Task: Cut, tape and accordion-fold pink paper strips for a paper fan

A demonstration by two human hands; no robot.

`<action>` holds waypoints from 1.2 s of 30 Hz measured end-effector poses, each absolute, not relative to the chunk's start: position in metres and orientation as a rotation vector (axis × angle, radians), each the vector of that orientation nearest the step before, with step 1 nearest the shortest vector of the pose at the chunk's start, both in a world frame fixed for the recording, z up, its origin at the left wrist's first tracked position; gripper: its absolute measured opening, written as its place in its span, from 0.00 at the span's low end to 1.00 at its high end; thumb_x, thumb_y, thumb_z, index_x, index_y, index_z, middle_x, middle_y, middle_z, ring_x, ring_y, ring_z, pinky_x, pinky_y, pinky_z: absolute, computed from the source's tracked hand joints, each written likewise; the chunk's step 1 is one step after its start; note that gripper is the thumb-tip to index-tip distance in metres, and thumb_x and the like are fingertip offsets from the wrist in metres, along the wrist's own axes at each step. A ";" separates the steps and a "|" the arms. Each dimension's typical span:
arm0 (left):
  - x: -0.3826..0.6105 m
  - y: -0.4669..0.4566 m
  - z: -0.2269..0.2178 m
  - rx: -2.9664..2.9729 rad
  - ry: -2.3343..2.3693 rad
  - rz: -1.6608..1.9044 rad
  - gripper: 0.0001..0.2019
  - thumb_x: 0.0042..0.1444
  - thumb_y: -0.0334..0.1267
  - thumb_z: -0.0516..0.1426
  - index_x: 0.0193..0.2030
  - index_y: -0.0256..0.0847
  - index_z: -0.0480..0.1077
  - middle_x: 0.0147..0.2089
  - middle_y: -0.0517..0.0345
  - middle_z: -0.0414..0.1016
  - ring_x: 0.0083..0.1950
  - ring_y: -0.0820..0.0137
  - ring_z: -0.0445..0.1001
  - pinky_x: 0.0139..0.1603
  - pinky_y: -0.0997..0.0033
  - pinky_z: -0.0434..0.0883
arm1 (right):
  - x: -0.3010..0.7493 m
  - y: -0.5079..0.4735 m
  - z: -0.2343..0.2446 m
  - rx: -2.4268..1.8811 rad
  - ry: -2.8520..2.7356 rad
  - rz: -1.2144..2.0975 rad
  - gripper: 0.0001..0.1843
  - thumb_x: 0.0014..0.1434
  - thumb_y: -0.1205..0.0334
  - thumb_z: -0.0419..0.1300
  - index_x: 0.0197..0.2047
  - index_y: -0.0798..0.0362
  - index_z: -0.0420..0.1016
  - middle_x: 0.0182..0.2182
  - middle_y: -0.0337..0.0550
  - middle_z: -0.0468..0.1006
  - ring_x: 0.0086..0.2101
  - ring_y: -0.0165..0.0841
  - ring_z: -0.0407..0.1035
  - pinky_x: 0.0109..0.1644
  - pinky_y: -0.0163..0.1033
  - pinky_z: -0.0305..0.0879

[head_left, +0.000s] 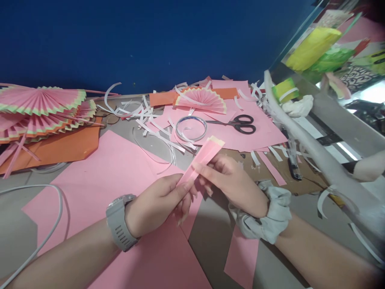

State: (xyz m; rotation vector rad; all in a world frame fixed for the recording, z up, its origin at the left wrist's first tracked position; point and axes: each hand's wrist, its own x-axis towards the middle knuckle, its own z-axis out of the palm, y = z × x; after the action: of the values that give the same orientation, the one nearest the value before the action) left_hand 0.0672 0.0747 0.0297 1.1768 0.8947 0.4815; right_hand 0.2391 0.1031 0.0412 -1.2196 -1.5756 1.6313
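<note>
A: Where's our folded pink paper strip (206,155), and what threatens it?
B: Held before us, near the tape roll (177,129); uneven pressure could skew its creases.
A: And our grip?
B: Our left hand (161,202) pinches its lower end; our right hand (233,182), thumb uppermost, pinches it midway.

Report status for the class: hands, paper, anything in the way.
Left hand and right hand pinching. Folded pink strip held by both, slanting away. Scissors and tape roll beyond, apart from hands.
</note>
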 end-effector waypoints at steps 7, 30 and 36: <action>0.067 0.075 0.031 1.193 0.850 0.470 0.15 0.65 0.43 0.41 0.35 0.38 0.61 0.19 0.67 0.62 0.17 0.81 0.58 0.21 0.80 0.60 | 0.238 0.102 0.039 -1.188 -1.672 1.707 0.18 0.61 0.54 0.53 0.23 0.55 0.66 0.18 0.35 0.69 0.17 0.23 0.61 0.22 0.29 0.60; 0.066 0.075 0.031 1.224 0.867 0.468 0.14 0.64 0.44 0.42 0.32 0.39 0.59 0.19 0.66 0.64 0.19 0.78 0.62 0.26 0.74 0.62 | 0.239 0.103 0.041 -1.206 -1.612 1.709 0.15 0.59 0.54 0.55 0.27 0.55 0.66 0.18 0.34 0.68 0.16 0.23 0.60 0.21 0.29 0.60; 0.066 0.076 0.035 1.317 0.875 0.461 0.15 0.64 0.43 0.42 0.29 0.40 0.57 0.16 0.68 0.59 0.20 0.77 0.59 0.32 0.73 0.63 | 0.241 0.103 0.041 -1.214 -1.661 1.666 0.17 0.60 0.53 0.53 0.25 0.55 0.67 0.18 0.35 0.69 0.17 0.23 0.61 0.22 0.29 0.60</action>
State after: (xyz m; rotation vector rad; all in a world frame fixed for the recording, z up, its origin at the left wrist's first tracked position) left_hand 0.0657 0.0760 0.0349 1.3165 0.8748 0.4610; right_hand 0.2409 0.1029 0.0414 -1.2139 -1.6614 1.6658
